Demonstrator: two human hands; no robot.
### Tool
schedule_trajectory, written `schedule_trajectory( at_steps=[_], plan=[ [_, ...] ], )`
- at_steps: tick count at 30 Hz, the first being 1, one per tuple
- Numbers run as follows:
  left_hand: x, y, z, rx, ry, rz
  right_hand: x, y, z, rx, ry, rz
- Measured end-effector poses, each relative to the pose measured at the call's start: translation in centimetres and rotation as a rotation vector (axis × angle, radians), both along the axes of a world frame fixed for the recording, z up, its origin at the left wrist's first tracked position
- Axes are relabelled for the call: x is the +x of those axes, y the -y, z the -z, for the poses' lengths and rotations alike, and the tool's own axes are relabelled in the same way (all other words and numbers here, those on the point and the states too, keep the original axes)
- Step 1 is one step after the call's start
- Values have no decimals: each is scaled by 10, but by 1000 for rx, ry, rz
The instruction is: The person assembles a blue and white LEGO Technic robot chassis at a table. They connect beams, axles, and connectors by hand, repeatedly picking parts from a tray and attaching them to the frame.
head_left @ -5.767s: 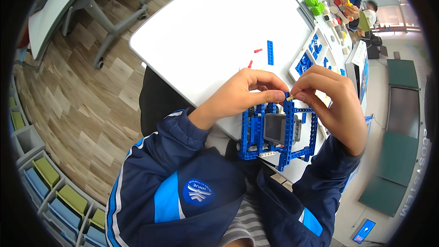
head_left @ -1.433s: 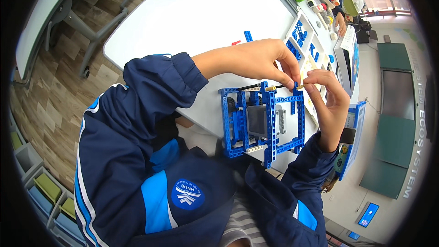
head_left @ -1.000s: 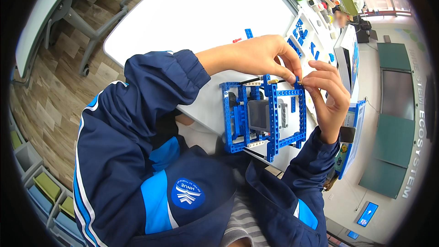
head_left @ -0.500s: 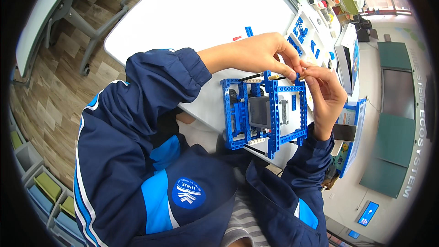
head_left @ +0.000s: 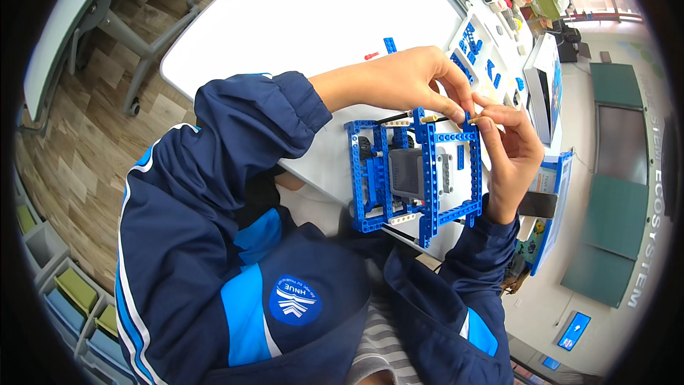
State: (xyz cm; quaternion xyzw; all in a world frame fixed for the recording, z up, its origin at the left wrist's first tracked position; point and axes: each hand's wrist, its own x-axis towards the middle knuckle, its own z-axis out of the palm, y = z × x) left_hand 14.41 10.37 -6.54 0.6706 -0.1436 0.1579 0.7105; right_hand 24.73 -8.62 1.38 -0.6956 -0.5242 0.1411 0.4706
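A blue building-brick frame [head_left: 429, 178] with a grey box-shaped block [head_left: 407, 172] inside stands at the near edge of the white table. A black axle [head_left: 393, 118] crosses its far side and carries a tan bushing [head_left: 428, 119]. My left hand [head_left: 420, 82] reaches over from the left, thumb and forefinger closed on the axle beside a blue beam's end; the fingers partly hide the spot. From the right, my right hand [head_left: 514, 146] pinches a small tan connector [head_left: 476, 120] against that same end. The two hands' fingertips nearly touch.
Beyond my hands, a white tray [head_left: 479, 75] holds blue pieces. A red piece [head_left: 371, 55] and a blue beam [head_left: 390, 45] lie on the white table [head_left: 285, 36]. Green, red and yellow parts are farther back, where another person is. A dark phone-like object [head_left: 538, 204] is at right.
The view has shifted slightly. Both hands keep nearly the same pinch at the beam's end, and the right fingers have moved only a little.
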Motion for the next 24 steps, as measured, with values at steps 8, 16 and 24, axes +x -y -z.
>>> schedule_trajectory(
  at_steps=[8, 16, 24],
  plan=[
    [0, 1, -1, 13, 8, -11, -18, -6, -14, -76, -16, 138],
    [1, 0, 1, 46, 15, -19, -21, -6, -21, -139, 66, 158],
    [6, 0, 4, 24, 18, 10, -37, 16, -22, -208, 288, 235]
  ],
)
